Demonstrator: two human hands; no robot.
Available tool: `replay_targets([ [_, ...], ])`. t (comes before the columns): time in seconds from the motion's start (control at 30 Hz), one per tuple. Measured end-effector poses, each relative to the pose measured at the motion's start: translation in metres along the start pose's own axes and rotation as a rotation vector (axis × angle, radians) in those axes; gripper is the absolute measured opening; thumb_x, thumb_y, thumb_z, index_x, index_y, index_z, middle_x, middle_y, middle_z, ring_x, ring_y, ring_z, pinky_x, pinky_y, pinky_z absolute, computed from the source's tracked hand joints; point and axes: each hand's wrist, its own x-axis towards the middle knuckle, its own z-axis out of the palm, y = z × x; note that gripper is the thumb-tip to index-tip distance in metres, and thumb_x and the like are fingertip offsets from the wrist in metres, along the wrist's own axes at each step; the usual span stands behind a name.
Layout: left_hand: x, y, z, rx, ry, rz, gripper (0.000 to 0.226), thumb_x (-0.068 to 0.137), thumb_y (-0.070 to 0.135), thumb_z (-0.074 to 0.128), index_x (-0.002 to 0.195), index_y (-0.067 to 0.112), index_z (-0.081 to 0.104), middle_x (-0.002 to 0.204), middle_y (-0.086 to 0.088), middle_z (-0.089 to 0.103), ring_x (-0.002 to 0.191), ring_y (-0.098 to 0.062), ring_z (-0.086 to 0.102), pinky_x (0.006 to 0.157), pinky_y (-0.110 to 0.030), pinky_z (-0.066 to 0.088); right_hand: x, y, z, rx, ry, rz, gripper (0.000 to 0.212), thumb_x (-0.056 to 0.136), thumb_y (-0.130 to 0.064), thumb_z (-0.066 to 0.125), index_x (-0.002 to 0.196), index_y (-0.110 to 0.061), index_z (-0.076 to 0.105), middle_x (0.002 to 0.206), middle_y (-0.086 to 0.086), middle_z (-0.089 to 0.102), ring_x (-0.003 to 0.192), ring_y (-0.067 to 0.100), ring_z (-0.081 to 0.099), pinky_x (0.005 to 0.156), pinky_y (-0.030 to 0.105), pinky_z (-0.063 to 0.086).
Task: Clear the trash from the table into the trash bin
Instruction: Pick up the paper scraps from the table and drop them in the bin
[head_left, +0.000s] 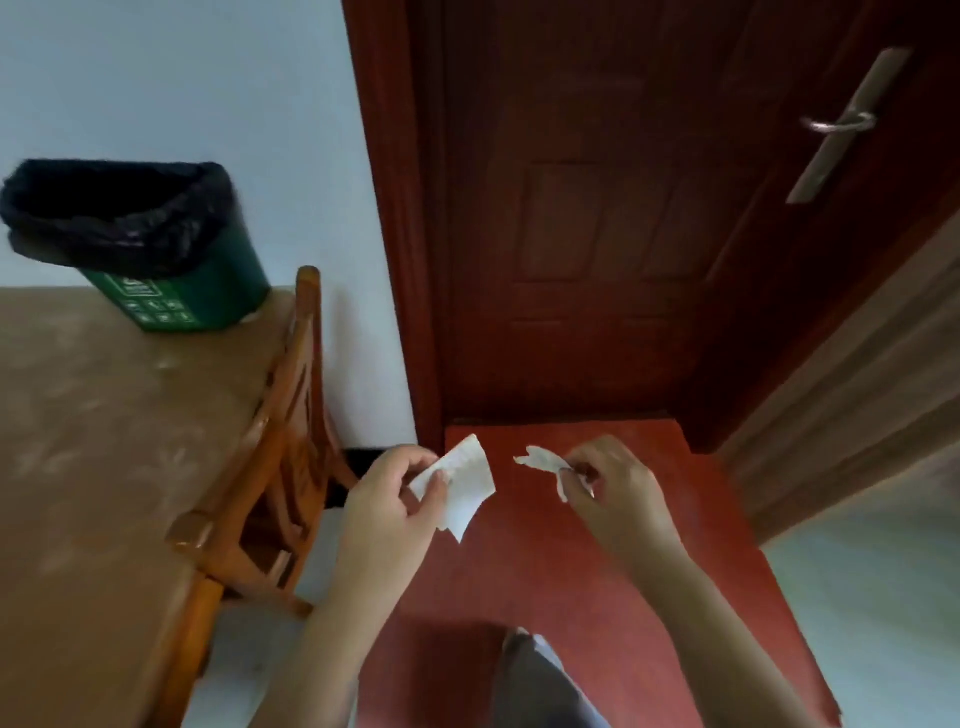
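pinching a flat white paper scrap (464, 483), the left hand (387, 512) faces the right hand (615, 491), which grips a thin torn white shred (540, 460). the black-lined green plastic bin (156, 244) stands well off to their left; carried that far, the light shred may slip loose.

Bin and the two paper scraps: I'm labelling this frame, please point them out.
Bin (228, 280), head view, green side wall.
Larger scrap (467, 488), head view, middle of the sheet.
Smaller scrap (543, 460), head view, its free torn end.

A pale wall (182, 78) meets a dark red door (597, 234), a wooden chair (283, 395) standing near it
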Motion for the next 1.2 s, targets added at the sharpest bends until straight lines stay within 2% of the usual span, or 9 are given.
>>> replay_targets([
  [0.13, 0.056, 0.018, 0.002, 0.0, 0.15, -0.047, 0.004, 0.083, 0.025, 0.057, 0.083, 0.021, 0.057, 0.077, 0.01, 0.061, 0.074, -0.006, 0.058, 0.058, -0.011, 0.043, 0.093, -0.009, -0.012, 0.057, -0.082, -0.157, 0.009, 0.079, -0.011, 0.062, 0.072, -0.017, 0.061, 0.075, -0.006, 0.055, 0.066, 0.007, 0.053, 0.056, 0.022, 0.046],
  [0.27, 0.093, 0.023, -0.011, -0.02, 0.351, -0.172, 0.01, 0.083, 0.014, 0.061, 0.082, 0.024, 0.059, 0.079, 0.011, 0.062, 0.074, -0.003, 0.057, 0.059, -0.015, 0.043, 0.168, -0.025, -0.003, 0.106, -0.152, -0.286, 0.011, 0.078, -0.009, 0.063, 0.07, -0.014, 0.059, 0.074, -0.001, 0.055, 0.065, 0.013, 0.054, 0.06, 0.036, 0.05],
  [0.33, 0.102, 0.023, -0.018, -0.009, 0.435, -0.25, 0.017, 0.082, 0.011, 0.061, 0.078, 0.027, 0.058, 0.079, 0.014, 0.061, 0.075, 0.002, 0.056, 0.056, -0.008, 0.04, 0.194, -0.035, 0.01, 0.132, -0.206, -0.328, 0.01, 0.079, -0.009, 0.062, 0.071, -0.014, 0.059, 0.075, 0.0, 0.055, 0.067, 0.014, 0.054, 0.061, 0.037, 0.049],
  [0.47, 0.125, 0.017, -0.039, -0.034, 0.582, -0.368, 0.025, 0.084, 0.011, 0.061, 0.073, 0.032, 0.054, 0.076, 0.016, 0.059, 0.072, 0.011, 0.054, 0.053, -0.013, 0.04, 0.236, -0.059, 0.045, 0.169, -0.306, -0.434, 0.009, 0.079, -0.009, 0.061, 0.073, -0.015, 0.059, 0.076, -0.001, 0.054, 0.069, 0.015, 0.053, 0.063, 0.038, 0.048],
  [0.6, 0.163, -0.008, -0.066, -0.038, 0.688, -0.367, 0.029, 0.083, 0.008, 0.062, 0.07, 0.033, 0.053, 0.068, 0.013, 0.06, 0.067, 0.006, 0.056, 0.052, -0.008, 0.042, 0.282, -0.1, 0.086, 0.2, -0.355, -0.531, 0.008, 0.077, -0.006, 0.063, 0.073, -0.013, 0.06, 0.077, -0.001, 0.055, 0.069, 0.015, 0.053, 0.064, 0.032, 0.045],
  [0.7, 0.192, -0.029, -0.087, -0.045, 0.733, -0.343, 0.03, 0.083, 0.01, 0.062, 0.07, 0.036, 0.055, 0.074, 0.024, 0.061, 0.067, 0.002, 0.055, 0.057, -0.008, 0.04, 0.311, -0.133, 0.112, 0.227, -0.356, -0.568, 0.008, 0.077, -0.006, 0.062, 0.076, -0.013, 0.06, 0.077, -0.001, 0.054, 0.069, 0.014, 0.053, 0.063, 0.027, 0.044],
  [0.8, 0.221, -0.053, -0.116, -0.062, 0.799, -0.362, 0.029, 0.083, 0.01, 0.062, 0.071, 0.035, 0.055, 0.075, 0.026, 0.061, 0.066, 0.001, 0.054, 0.058, -0.009, 0.04, 0.341, -0.173, 0.142, 0.236, -0.398, -0.623, 0.008, 0.079, -0.008, 0.061, 0.076, -0.015, 0.06, 0.077, -0.005, 0.052, 0.07, 0.008, 0.052, 0.062, 0.018, 0.04],
  [0.9, 0.239, -0.077, -0.138, -0.083, 0.858, -0.377, 0.027, 0.084, 0.009, 0.061, 0.072, 0.032, 0.056, 0.073, 0.025, 0.061, 0.062, 0.001, 0.052, 0.056, -0.008, 0.039, 0.369, -0.208, 0.171, 0.252, -0.384, -0.71, 0.007, 0.078, -0.005, 0.062, 0.076, -0.012, 0.06, 0.076, -0.001, 0.053, 0.067, 0.011, 0.051, 0.061, 0.021, 0.041],
  [1.2, 0.271, -0.117, -0.177, -0.059, 0.997, -0.48, 0.028, 0.082, 0.004, 0.061, 0.069, 0.029, 0.056, 0.071, 0.025, 0.061, 0.059, 0.001, 0.052, 0.053, -0.009, 0.038, 0.427, -0.287, 0.232, 0.312, -0.399, -0.866, 0.008, 0.08, -0.004, 0.06, 0.078, -0.011, 0.059, 0.077, -0.001, 0.053, 0.068, 0.005, 0.05, 0.059, 0.009, 0.039],
])
